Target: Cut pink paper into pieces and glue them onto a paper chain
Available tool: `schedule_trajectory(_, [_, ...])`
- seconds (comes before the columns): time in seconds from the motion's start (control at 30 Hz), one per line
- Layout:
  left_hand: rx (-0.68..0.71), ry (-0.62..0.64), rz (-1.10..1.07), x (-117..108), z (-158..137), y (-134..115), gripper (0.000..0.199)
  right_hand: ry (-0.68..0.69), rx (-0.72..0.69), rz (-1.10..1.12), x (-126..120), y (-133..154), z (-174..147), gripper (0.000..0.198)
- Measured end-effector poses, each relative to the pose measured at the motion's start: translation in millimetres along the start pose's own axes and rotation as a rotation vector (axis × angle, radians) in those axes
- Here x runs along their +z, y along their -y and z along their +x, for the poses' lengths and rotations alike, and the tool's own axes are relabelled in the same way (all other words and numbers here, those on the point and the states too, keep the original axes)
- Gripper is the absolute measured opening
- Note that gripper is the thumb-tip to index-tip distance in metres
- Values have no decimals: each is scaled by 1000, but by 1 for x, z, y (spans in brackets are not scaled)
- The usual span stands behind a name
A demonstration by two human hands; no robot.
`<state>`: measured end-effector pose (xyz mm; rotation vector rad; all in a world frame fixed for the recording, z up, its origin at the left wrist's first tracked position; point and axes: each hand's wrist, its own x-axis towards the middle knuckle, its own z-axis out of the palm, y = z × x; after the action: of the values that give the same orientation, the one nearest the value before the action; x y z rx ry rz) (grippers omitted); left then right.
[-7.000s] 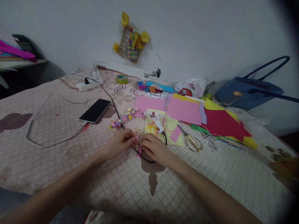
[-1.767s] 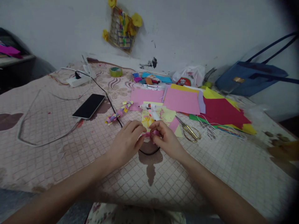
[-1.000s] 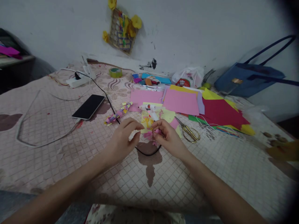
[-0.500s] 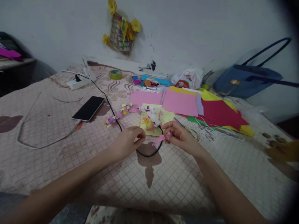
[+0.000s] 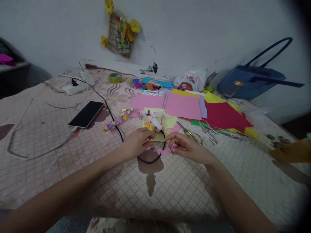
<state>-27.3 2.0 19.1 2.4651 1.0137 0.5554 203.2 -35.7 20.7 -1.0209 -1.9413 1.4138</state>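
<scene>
My right hand (image 5: 188, 148) pinches one end of a small pink paper strip (image 5: 165, 151) just above the bedspread. My left hand (image 5: 137, 143) rests to the left of it, fingertips curled near the yellow paper sheet (image 5: 167, 122); what it pinches is too small to make out. A white glue gun (image 5: 152, 118) lies on that sheet just beyond both hands, its black cord (image 5: 145, 160) looping under my fingers. Gold scissors (image 5: 191, 133) lie to the right of my right hand.
Pink, red, yellow and green paper sheets (image 5: 218, 115) spread at the right. A phone (image 5: 86, 114) on a cable and a power strip (image 5: 74, 86) lie at the left. A folded paper chain (image 5: 116, 121), tape roll (image 5: 115, 77), pens, a plastic bag and a blue handbag (image 5: 250, 85) line the back.
The strip was held between both hands; my right hand has since drawn it right and down toward the bedspread while my left hand let go and settled beside the yellow sheet.
</scene>
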Motion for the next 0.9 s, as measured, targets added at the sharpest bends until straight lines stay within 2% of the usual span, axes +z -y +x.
schedule_trajectory(0.2, [-105, -108, 23, -23, -12, 22, 12, -30, 4, 120, -3, -3, -1, 27])
schedule_trajectory(0.33, [-174, -151, 92, -26, -22, 32, 13, -87, -1, 176, -5, -1, 0, 25])
schedule_trajectory(0.43, [-144, -109, 9, -20, -22, 25, 13, -91, 2, 199, -5, 1, 0, 25])
schedule_trajectory(0.57, [-68, -87, -242, -8, -15, 6, 13, -48, -18, 225, -2, 2, 0, 27])
schedule_trajectory(0.7, [-24, 41, -514, 4, -7, -10, 49, -35, -42, 263, -1, 2, 0, 29])
schedule_trajectory(0.77, [-9, 135, -571, 8, -3, -15, 55, -46, -42, 287, -1, 4, 0, 29])
schedule_trajectory(0.8, [5, 173, -584, 9, -2, -17, 51, -55, -40, 300, 0, 5, -1, 29])
schedule_trajectory(0.9, [43, 281, -607, 8, -1, -20, 18, -110, -24, 332, 0, 7, -1, 31])
